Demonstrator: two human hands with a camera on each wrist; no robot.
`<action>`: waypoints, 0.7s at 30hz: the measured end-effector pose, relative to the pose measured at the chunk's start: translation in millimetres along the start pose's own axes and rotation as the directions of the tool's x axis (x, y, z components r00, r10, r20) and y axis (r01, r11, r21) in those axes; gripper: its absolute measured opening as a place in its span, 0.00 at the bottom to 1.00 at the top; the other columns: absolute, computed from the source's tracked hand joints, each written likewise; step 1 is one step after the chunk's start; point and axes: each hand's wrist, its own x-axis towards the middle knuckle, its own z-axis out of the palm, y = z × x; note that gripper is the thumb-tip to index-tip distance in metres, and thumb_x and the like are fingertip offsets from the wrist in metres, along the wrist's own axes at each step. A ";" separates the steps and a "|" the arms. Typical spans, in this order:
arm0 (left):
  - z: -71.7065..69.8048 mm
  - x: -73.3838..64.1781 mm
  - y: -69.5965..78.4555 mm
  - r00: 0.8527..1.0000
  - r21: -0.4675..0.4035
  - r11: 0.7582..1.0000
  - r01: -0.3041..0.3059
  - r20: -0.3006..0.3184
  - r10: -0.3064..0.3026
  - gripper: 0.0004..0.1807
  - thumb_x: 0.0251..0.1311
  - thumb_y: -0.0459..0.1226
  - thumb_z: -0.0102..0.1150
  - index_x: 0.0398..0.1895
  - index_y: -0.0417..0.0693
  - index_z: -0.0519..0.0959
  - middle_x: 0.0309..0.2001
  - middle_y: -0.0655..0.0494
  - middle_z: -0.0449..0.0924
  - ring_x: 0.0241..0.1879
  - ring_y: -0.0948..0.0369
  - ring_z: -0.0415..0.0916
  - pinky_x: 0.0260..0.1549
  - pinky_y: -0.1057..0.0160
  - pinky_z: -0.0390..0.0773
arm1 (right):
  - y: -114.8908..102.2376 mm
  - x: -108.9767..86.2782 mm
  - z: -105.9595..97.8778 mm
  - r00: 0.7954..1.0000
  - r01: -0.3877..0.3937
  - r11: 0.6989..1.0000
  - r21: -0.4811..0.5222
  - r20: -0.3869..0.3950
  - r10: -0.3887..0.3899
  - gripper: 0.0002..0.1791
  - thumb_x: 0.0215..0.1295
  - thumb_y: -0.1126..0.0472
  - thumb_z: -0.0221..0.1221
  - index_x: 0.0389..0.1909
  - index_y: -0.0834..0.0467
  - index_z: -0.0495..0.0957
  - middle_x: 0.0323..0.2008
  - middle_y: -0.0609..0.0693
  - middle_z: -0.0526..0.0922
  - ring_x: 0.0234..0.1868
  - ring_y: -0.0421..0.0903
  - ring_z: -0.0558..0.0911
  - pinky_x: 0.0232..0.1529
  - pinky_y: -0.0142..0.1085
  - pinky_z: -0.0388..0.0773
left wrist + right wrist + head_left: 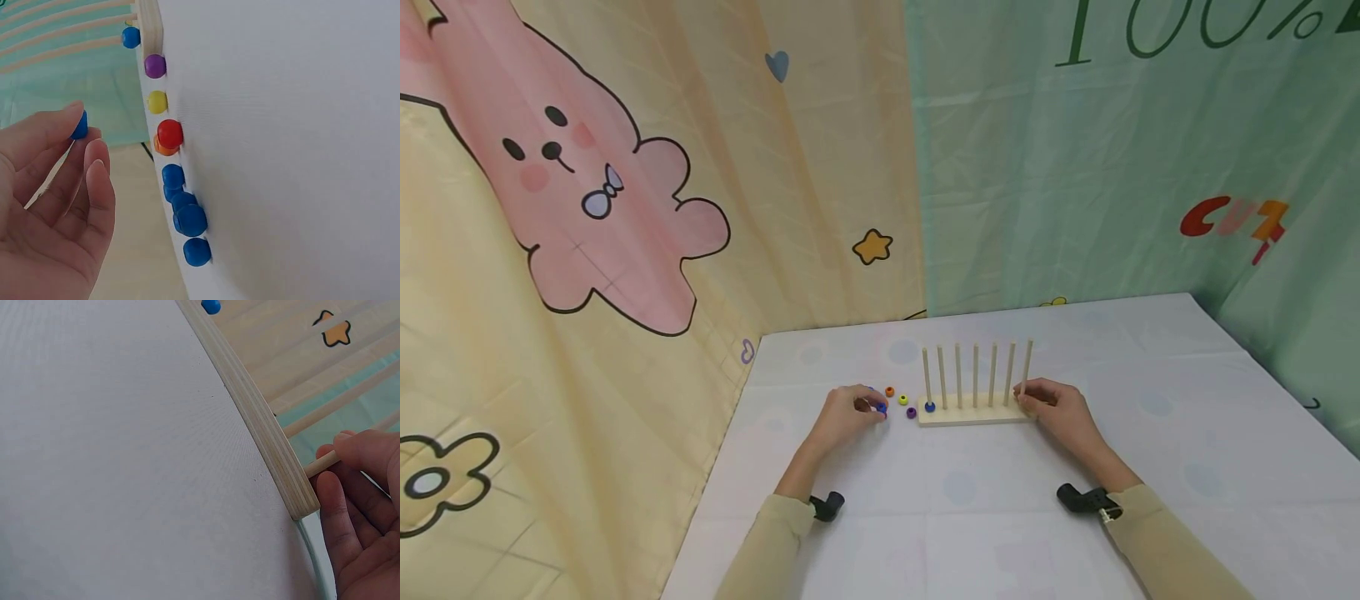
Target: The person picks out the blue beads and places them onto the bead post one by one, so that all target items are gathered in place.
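Note:
Between thumb and forefinger, my left hand (844,414) pinches a blue bead (80,127), held above the table beside the loose beads. My right hand (1054,408) grips the rightmost peg of a pale wooden peg rack (973,418) near its foot. Several upright pegs stand in a row along the rack's base. One blue bead (930,407) sits at the bottom of the leftmost peg; the other pegs carry no beads. In the left wrist view, a purple bead (155,66), a yellow bead (157,102), a red bead (170,133) and several blue beads (191,220) lie on the table.
A white cloth covers the table (925,542). An orange bead (890,392) lies among the loose ones, left of the rack. Printed curtains (820,167) hang behind the table and along its sides.

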 end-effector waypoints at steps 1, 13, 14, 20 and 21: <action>-0.3 0.3 1.5 1.000 -0.012 1.000 0.001 -0.008 -0.001 0.12 0.57 0.36 0.73 0.44 0.47 0.88 0.38 0.64 0.83 0.37 0.59 0.76 0.35 0.61 0.77 | 0.1 0.0 0.1 1.000 0.000 1.000 0.000 -0.001 0.000 0.12 0.68 0.52 0.65 0.47 0.53 0.85 0.44 0.48 0.88 0.46 0.41 0.84 0.40 0.30 0.80; -4.9 3.7 21.5 0.988 -0.154 0.988 -0.020 -0.152 -0.004 0.13 0.55 0.35 0.75 0.45 0.51 0.88 0.38 0.63 0.85 0.39 0.57 0.78 0.35 0.59 0.78 | 0.2 -0.7 0.7 1.000 -0.016 1.000 -0.006 -0.008 0.016 0.12 0.68 0.52 0.65 0.47 0.54 0.85 0.44 0.48 0.88 0.45 0.41 0.83 0.40 0.30 0.80; -5.0 3.9 22.7 0.987 -0.158 0.987 -0.023 -0.158 -0.003 0.13 0.55 0.36 0.75 0.45 0.52 0.88 0.38 0.63 0.85 0.40 0.57 0.78 0.35 0.59 0.78 | 0.2 -0.7 0.9 1.000 -0.018 1.000 -0.008 -0.008 0.018 0.12 0.68 0.52 0.65 0.47 0.54 0.85 0.44 0.49 0.88 0.45 0.41 0.83 0.39 0.30 0.80; -5.1 6.0 30.5 0.981 -0.177 0.983 -0.046 -0.193 0.011 0.12 0.58 0.39 0.73 0.46 0.57 0.88 0.40 0.63 0.83 0.40 0.58 0.78 0.38 0.59 0.80 | 0.8 -0.9 1.1 1.000 -0.012 1.000 -0.005 -0.012 0.012 0.13 0.68 0.53 0.65 0.47 0.55 0.85 0.45 0.51 0.88 0.45 0.42 0.84 0.38 0.30 0.80; -5.2 6.7 32.1 0.980 -0.179 0.982 -0.052 -0.200 0.015 0.12 0.58 0.40 0.73 0.46 0.57 0.88 0.40 0.63 0.83 0.41 0.58 0.78 0.38 0.59 0.80 | 0.5 -1.1 1.1 1.000 -0.009 1.000 0.000 -0.014 0.009 0.13 0.68 0.53 0.65 0.47 0.55 0.85 0.45 0.52 0.88 0.45 0.42 0.84 0.38 0.30 0.80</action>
